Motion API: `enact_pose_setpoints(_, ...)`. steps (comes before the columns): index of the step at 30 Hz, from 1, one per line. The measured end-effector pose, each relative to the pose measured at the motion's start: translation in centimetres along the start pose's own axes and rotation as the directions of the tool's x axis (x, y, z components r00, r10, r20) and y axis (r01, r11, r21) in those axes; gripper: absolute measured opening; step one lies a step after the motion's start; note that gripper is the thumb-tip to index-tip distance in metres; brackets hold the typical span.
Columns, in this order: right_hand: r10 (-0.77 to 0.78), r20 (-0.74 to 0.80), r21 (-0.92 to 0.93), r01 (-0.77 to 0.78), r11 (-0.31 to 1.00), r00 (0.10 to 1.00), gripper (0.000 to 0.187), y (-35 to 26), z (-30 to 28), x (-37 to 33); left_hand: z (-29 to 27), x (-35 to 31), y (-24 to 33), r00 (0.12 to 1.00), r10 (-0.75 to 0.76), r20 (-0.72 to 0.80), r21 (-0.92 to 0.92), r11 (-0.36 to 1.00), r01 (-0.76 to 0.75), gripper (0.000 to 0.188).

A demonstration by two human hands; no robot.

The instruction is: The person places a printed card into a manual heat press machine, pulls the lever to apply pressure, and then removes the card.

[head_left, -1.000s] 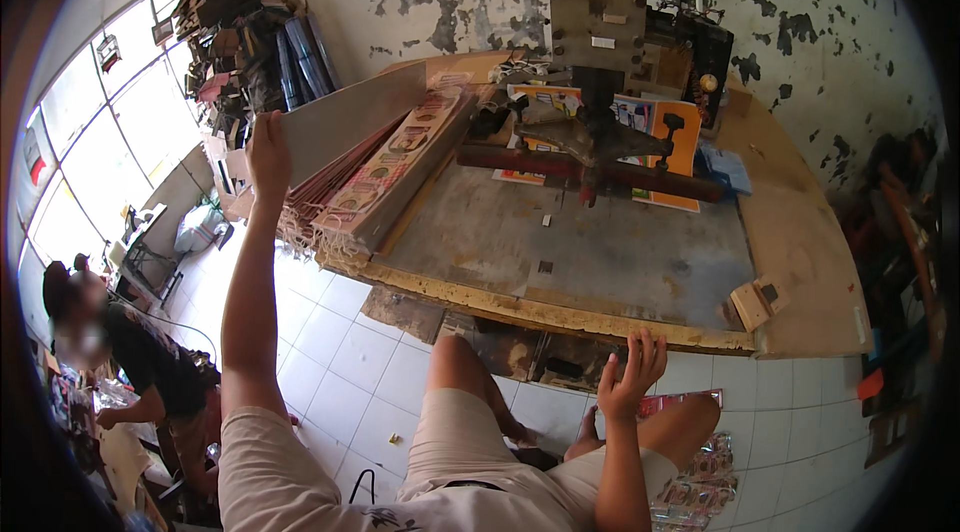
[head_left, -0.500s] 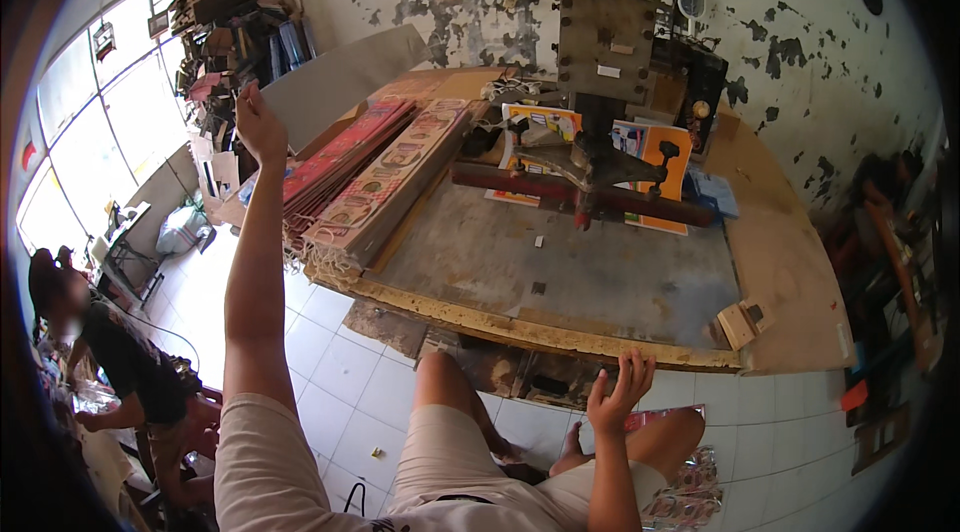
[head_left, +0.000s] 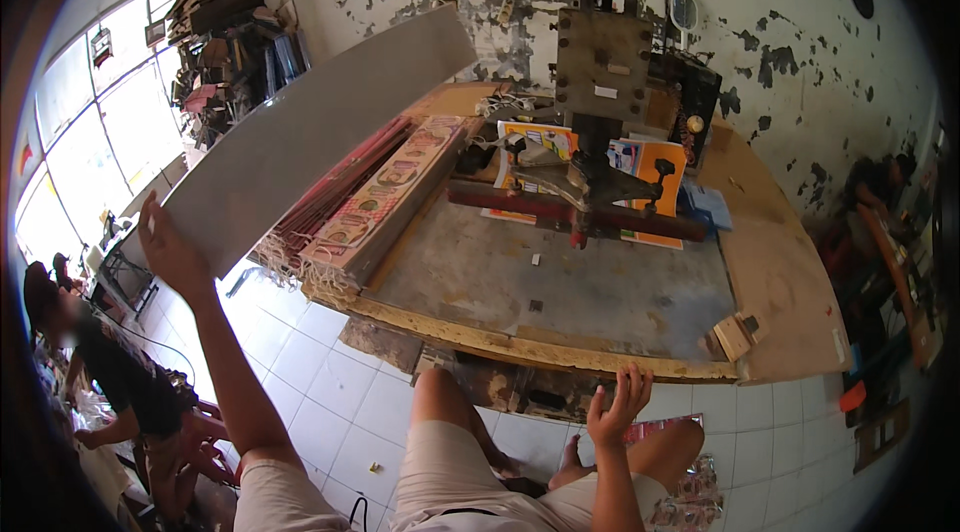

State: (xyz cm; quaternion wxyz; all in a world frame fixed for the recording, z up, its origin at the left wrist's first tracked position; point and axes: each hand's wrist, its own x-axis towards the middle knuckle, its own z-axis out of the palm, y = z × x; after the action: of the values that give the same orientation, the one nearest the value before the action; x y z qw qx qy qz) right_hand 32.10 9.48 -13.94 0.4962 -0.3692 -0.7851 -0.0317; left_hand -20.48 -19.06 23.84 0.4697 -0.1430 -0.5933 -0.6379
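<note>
My left hand [head_left: 175, 250] is raised at the left and grips the near end of a long grey sheet of board [head_left: 320, 122]. The sheet slants up and away over the left part of the worktable, partly hiding a stack of red folded packaging [head_left: 345, 187] with white strings. Beside that stack lies a row of pink-patterned boxes or bags [head_left: 395, 177], also with strings. Fingers spread, my right hand [head_left: 620, 407] rests at the front edge of the table [head_left: 520, 344] and holds nothing.
A press with a dark column [head_left: 605, 67] and red crossbar [head_left: 575, 212] stands over the grey plate. Orange printed sheets [head_left: 660, 172] lie behind it, and a small wooden block [head_left: 738, 334] sits at the right front corner. Another person [head_left: 130, 382] works at the left.
My left hand has come down and nearer, bringing the grey sheet forward and up off the table's far left side. My right hand has stayed at the table edge.
</note>
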Motion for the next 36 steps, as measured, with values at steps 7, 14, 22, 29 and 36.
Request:
enact_pose_setpoints(7, 0.066, 0.029, 0.003, -0.066, 0.998, 0.997, 0.049, -1.3, -1.7, 0.8, -9.7, 5.2, -1.7, 0.999, 0.042, -0.025, 0.102, 0.994, -0.039, 0.04)
enact_pose_setpoints(14, 0.174, 0.046, 0.095, -0.178, 0.979, 0.984, 0.057, -4.0, -4.7, 2.8, -16.5, 8.5, -6.9, 0.995, 0.045, 0.085, 0.005, 0.999, -0.045, 0.037)
enact_pose_setpoints(22, 0.261, 0.335, 0.82, -0.417, 0.393, 0.905, 0.104, -7.6, -14.1, 9.8, -16.3, 2.8, -6.7, 0.893, -0.045, 0.447, -0.404, 0.881, 0.247, 0.034)
enact_pose_setpoints(29, 0.222, 0.632, 0.717, -0.669, 0.197, 0.743, 0.078, -2.2, -16.9, 3.7, -15.4, -0.1, -1.5, 0.854, 0.03, 0.519, -0.397, 0.893, 0.21, 0.045)
enact_pose_setpoints(36, 0.557, 0.663, 0.624, -0.781, -0.041, 0.5, 0.054, -2.5, -19.5, -1.4, -13.3, -2.7, 1.4, 0.815, 0.027, 0.579, -0.352, 0.91, 0.22, 0.027)
